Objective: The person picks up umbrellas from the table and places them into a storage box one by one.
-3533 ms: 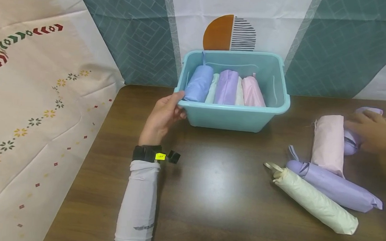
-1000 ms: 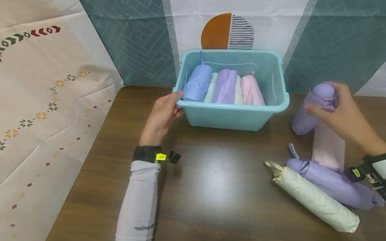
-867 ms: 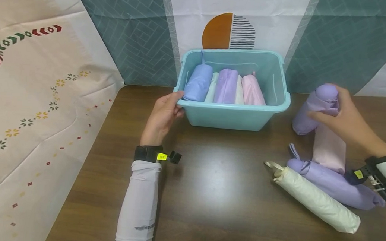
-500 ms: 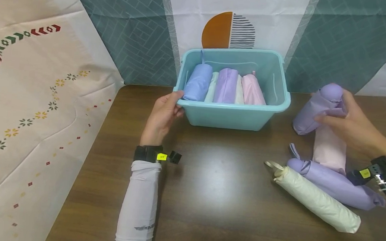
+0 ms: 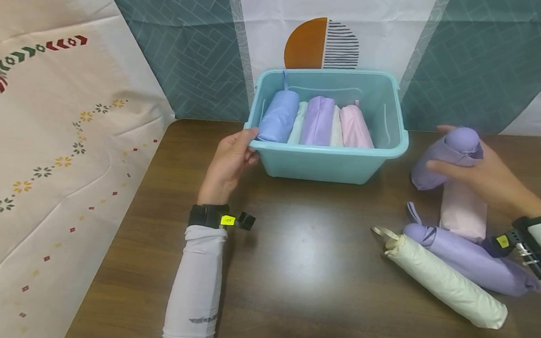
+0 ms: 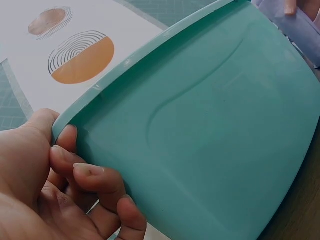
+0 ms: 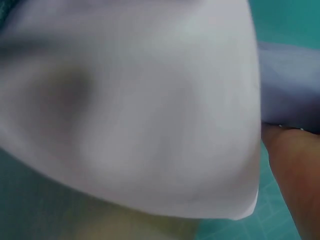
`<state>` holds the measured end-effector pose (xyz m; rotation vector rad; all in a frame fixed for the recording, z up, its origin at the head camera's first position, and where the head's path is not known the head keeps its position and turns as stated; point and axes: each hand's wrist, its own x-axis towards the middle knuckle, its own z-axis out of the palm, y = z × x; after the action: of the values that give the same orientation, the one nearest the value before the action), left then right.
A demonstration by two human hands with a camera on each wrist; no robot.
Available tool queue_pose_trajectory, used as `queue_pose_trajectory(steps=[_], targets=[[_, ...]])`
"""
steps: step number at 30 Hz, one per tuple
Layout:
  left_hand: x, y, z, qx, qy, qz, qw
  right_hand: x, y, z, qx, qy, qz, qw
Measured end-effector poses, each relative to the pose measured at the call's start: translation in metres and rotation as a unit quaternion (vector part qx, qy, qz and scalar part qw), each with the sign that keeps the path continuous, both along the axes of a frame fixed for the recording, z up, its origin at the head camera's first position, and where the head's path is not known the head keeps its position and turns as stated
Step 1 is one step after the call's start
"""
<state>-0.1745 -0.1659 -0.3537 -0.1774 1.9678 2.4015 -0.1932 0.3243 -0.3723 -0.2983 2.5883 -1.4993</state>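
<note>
My left hand (image 5: 228,161) pinches the left front corner of a light teal plastic bin (image 5: 318,166); in the left wrist view the thumb lies over the rim and the fingers curl beneath. Right of the bin, my right hand (image 5: 491,179) grips a purple folded umbrella (image 5: 431,167), tilted with its rounded handle end up. A pale pink folded umbrella (image 5: 464,211) lies just below that hand and fills much of the right wrist view, blurred. Another purple folded umbrella (image 5: 476,259) and a cream folded umbrella (image 5: 446,281) lie in front.
Inside the bin sit a blue folded umbrella (image 5: 279,117), a purple one (image 5: 318,121), a pink one (image 5: 355,128) and pale ones between them. The bin stands on a brown wooden table (image 5: 290,296), against a patterned cloth (image 5: 189,53) at the back.
My right hand has lifted the purple umbrella from behind the pink one and brought it left, tilted upright. Lately it has shifted only slightly. My left hand stays on the bin's rim.
</note>
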Motion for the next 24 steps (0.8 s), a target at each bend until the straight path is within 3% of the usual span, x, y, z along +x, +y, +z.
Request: queue_pose_trajectory(steps=[7, 13, 21, 24], targets=[[0.001, 0.002, 0.001, 0.003, 0.003, -0.002, 1.0, 0.004, -0.002, 0.002, 0.037, -0.011, -0.055, 0.9977], [0.0, 0.003, 0.001, 0.004, 0.007, -0.005, 1.0, 0.009, -0.008, 0.01, 0.017, -0.02, -0.095, 0.9951], [0.0, 0.001, 0.001, 0.004, 0.008, -0.003, 1.0, 0.01, -0.024, 0.021, -0.054, 0.054, -0.094, 0.9927], [0.0, 0.0, 0.001, 0.003, 0.007, -0.004, 1.0, 0.012, -0.028, 0.024, -0.086, 0.065, -0.124, 0.9863]])
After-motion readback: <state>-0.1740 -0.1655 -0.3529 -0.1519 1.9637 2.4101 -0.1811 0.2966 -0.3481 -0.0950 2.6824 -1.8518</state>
